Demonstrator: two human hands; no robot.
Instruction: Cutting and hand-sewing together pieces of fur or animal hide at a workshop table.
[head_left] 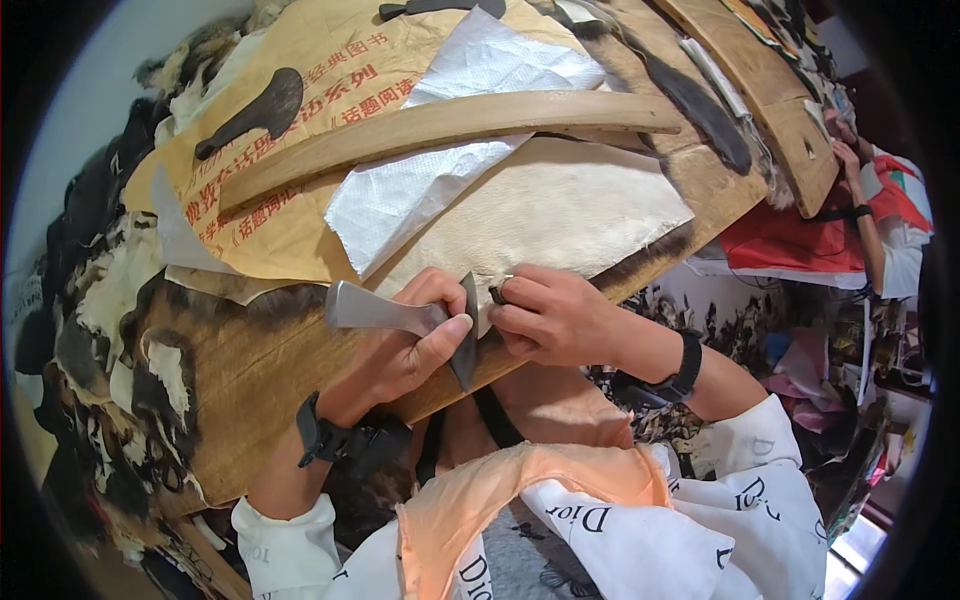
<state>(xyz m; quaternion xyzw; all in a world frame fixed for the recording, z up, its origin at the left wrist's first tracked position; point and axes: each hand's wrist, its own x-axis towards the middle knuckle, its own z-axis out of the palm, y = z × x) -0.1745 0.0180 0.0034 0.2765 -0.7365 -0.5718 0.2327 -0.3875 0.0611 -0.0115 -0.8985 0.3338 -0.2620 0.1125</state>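
Note:
My left hand (425, 330) is wrapped round a metal hand knife (375, 311) with a flared grey handle and a broad, pointed blade, which stands upright near the table's front edge. Close beside the blade, my right hand (555, 315) is closed in a pinch on the near edge of a pale hide (580, 210). A small dark bit, perhaps fur, shows at its fingertips. The hide lies skin side up, with dark fur along its right edge. Where exactly the blade meets the hide is hidden by my fingers.
A long wooden strip (440, 130) lies across white padded sheet (500, 65) and printed yellow paper (330, 80). A dark curved blade-like tool (262, 110) rests on the paper. Fur scraps (130, 260) pile up at left. Another person's arm (862, 200) is at far right.

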